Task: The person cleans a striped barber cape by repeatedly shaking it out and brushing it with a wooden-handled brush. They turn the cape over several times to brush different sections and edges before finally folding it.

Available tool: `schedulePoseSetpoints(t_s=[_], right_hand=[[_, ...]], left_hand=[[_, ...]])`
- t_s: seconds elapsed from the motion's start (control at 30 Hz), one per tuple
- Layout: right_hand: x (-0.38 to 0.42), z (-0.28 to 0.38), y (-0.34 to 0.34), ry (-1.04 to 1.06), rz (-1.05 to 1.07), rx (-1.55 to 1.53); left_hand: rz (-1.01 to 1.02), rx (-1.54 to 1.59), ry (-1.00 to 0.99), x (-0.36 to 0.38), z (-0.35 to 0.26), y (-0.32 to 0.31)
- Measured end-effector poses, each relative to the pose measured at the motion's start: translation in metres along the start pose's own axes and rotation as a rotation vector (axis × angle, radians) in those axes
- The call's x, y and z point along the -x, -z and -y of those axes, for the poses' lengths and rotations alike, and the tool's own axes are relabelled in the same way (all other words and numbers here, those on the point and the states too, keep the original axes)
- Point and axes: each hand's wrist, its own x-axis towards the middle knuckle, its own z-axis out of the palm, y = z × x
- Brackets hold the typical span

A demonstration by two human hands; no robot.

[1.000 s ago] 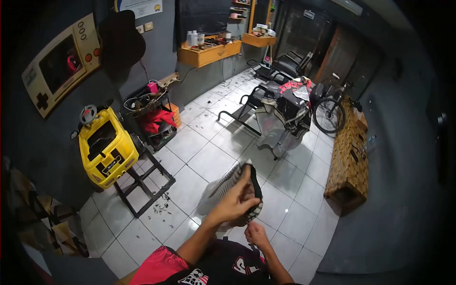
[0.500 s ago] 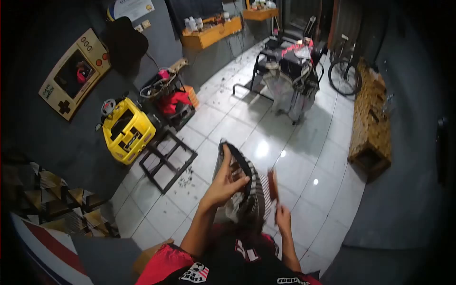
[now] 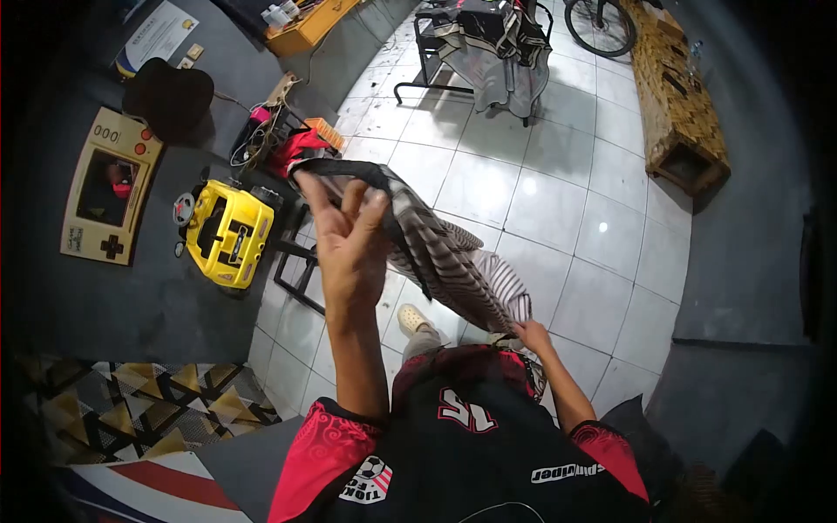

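A striped grey and white cloth with a black edge band [image 3: 436, 248] stretches between my two hands. My left hand [image 3: 349, 235] is raised at the cloth's upper left end, its fingers curled round the black band. Lower down, my right hand [image 3: 530, 336] pinches the opposite end of the striped cloth near my waist. The fabric hangs in folds between them, in front of my black and red shirt [image 3: 488, 427].
A yellow toy car [image 3: 228, 235] hangs at the left beside a game-console-shaped mirror [image 3: 109, 187]. A chair draped with cloth [image 3: 497, 57] stands ahead on the tiled floor [image 3: 558, 209]. A woven wooden box [image 3: 676, 96] is at the right.
The view has tilted down and shifted. The cloth, bunched before, is now stretched out between my hands. The brown brush-like object near my right hand no longer shows.
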Motion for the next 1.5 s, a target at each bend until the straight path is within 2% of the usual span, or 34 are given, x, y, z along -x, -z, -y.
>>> schedulePoseSetpoints(t_s=[0.03, 0.07, 0.1, 0.2, 0.27, 0.33, 0.4, 0.47, 0.53, 0.6, 0.63, 0.67, 0.73, 0.8, 0.87, 0.97, 1.07, 1.13, 1.2, 1.27, 1.33, 1.37, 1.43, 1.47, 1.5], right_hand=[[-0.012, -0.045, -0.027, -0.235, -0.013, 0.077], [-0.003, -0.06, -0.032, -0.328, -0.103, 0.099], [0.002, -0.067, -0.037, -0.424, -0.189, 0.119], [-0.001, -0.074, -0.032, -0.374, -0.375, -0.199], [-0.007, -0.051, -0.019, -0.172, -0.622, -0.518], [0.039, 0.06, 0.043, 0.001, -0.627, -1.088], [0.083, 0.154, 0.085, 0.158, -0.67, -1.283], [0.112, 0.196, 0.09, 0.297, -0.588, -1.319], [0.114, 0.203, 0.07, 0.576, -0.563, -1.08], [0.1, 0.187, 0.044, 0.685, -0.447, -1.075], [0.092, 0.172, 0.037, 0.587, -0.398, -0.973], [0.084, 0.155, 0.032, 0.492, -0.348, -0.87], [0.058, 0.098, 0.001, 0.391, -0.415, -0.403], [0.044, 0.027, -0.027, 0.05, -0.173, -0.085], [0.025, -0.05, -0.065, -0.132, -0.065, 0.159], [0.039, -0.051, -0.057, -0.453, -0.158, 0.192], [0.039, -0.02, -0.023, -0.248, -0.436, -0.083], [0.035, 0.014, -0.002, -0.074, -0.675, -0.395], [0.095, 0.139, 0.064, 0.028, -0.521, -1.058], [0.12, 0.196, 0.079, 0.322, -0.459, -1.302], [0.118, 0.219, 0.066, 0.6, -0.48, -1.222], [0.103, 0.213, 0.053, 0.663, -0.615, -0.836], [0.1, 0.217, 0.042, 0.618, -0.302, -0.895], [0.091, 0.212, 0.038, 0.566, -0.297, -0.714], [0.071, 0.189, 0.022, 0.621, -0.358, -0.447]], left_hand=[[-0.048, -0.018, 0.032, 0.003, -0.003, 0.006], [-0.096, -0.036, 0.062, 0.006, -0.005, 0.013], [-0.055, 0.006, 0.08, 0.01, -0.004, 0.015], [0.057, 0.07, 0.169, 0.022, 0.009, 0.029], [0.094, 0.096, 0.225, 0.03, 0.019, 0.033], [0.147, 0.028, 0.267, 0.038, 0.025, 0.031], [0.194, 0.051, 0.293, 0.045, 0.032, 0.029], [0.268, 0.081, 0.3, 0.051, 0.034, 0.023], [0.313, 0.102, 0.297, 0.054, 0.032, 0.015], [0.289, 0.177, 0.243, 0.053, 0.023, 0.01], [0.334, 0.201, 0.192, 0.05, 0.017, 0.009], [0.292, 0.155, 0.17, 0.049, 0.011, 0.009], [0.261, 0.185, 0.102, 0.046, -0.003, 0.016], [0.268, 0.276, 0.029, 0.043, -0.017, 0.012], [0.272, 0.172, 0.099, 0.041, -0.018, 0.023], [0.232, 0.186, 0.083, 0.046, -0.018, 0.035], [0.188, 0.222, 0.069, 0.05, 0.001, 0.044], [0.199, 0.152, 0.103, 0.054, 0.005, 0.038], [0.211, 0.167, 0.098, 0.058, 0.014, 0.032], [0.223, 0.162, 0.072, 0.062, 0.023, 0.023], [0.234, 0.223, 0.059, 0.065, 0.028, 0.016], [0.26, 0.255, 0.032, 0.066, 0.032, 0.014], [0.281, 0.299, -0.046, 0.066, 0.03, 0.011], [0.289, 0.317, -0.087, 0.065, 0.028, 0.011], [0.3, 0.357, -0.152, 0.063, 0.024, 0.011]])
